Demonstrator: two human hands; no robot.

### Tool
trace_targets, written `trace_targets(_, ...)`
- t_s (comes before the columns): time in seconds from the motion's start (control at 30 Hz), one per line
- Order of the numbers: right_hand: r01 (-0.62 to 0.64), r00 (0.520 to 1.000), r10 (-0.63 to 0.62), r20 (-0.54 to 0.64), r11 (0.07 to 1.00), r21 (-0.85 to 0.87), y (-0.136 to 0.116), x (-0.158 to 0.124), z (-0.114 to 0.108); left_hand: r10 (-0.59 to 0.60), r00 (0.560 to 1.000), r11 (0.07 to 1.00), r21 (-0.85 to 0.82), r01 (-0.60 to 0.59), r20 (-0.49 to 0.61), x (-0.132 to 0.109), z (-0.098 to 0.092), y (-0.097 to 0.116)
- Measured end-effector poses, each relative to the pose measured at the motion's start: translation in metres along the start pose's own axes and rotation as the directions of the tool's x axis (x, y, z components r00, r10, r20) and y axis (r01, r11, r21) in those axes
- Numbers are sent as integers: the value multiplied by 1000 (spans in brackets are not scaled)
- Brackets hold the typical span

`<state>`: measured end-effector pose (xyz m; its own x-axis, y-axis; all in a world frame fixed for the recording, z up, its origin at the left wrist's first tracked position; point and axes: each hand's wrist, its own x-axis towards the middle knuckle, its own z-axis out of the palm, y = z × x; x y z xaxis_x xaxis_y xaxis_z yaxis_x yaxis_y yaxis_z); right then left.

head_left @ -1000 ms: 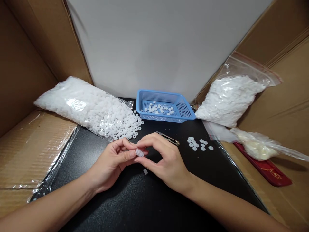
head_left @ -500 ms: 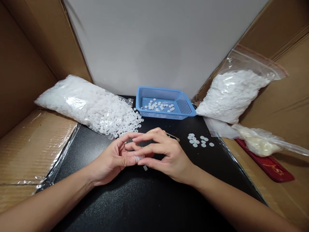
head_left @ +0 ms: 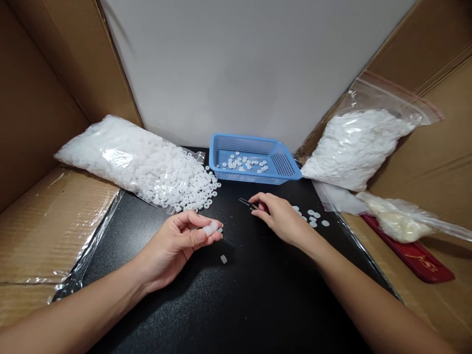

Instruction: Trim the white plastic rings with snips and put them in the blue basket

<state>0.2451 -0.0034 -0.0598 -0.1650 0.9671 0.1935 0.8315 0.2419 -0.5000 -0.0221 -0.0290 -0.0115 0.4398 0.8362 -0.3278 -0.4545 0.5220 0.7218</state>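
My left hand (head_left: 186, 239) is closed, its thumb and fingers pinching a short stack of white plastic rings (head_left: 210, 229). Another small white piece shows at the fingertips, partly hidden. My right hand (head_left: 277, 212) grips dark tweezers (head_left: 248, 203), whose thin tips point left, just above or on the black tabletop (head_left: 236, 305); I cannot tell which. On the table below my left fingertips lies a small translucent white piece (head_left: 223, 259). Several flat white discs (head_left: 312, 216) lie to the right, some hidden behind my right hand.
A clear bag of white rings (head_left: 140, 162) spills onto the table at left. At the back stands a blue perforated basket (head_left: 254, 181) holding several white pieces. Right are a zip bag of white pieces (head_left: 361, 142), a knotted bag (head_left: 398, 221) and a red case (head_left: 424, 260). Cardboard walls flank both sides.
My right hand has left my left hand, moved right and away from me, and taken hold of the tweezers lying on the table. My left hand still holds the rings, now more visible.
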Motion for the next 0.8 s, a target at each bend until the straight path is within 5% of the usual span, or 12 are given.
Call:
trace_targets(0.17,43,996,-34,-80,993,113,-33,-10,-10,20,999,999,28,-19,-31,-1,1,-2)
trace_targets(0.33,329,935,-286,-209,921,209,-73,-32,-11,49,996,998,40,-46,-80,-2,4,-3)
trace_targets(0.57,451,845,-442,-302,891,-44,-89,-43,-5,66,995,996,64,-61,-73,-3,6,-4)
trace_targets(0.8,477,817,-492,-302,870,-125,-93,-45,-6,96,992,992,88,-89,-82,-4,8,-4)
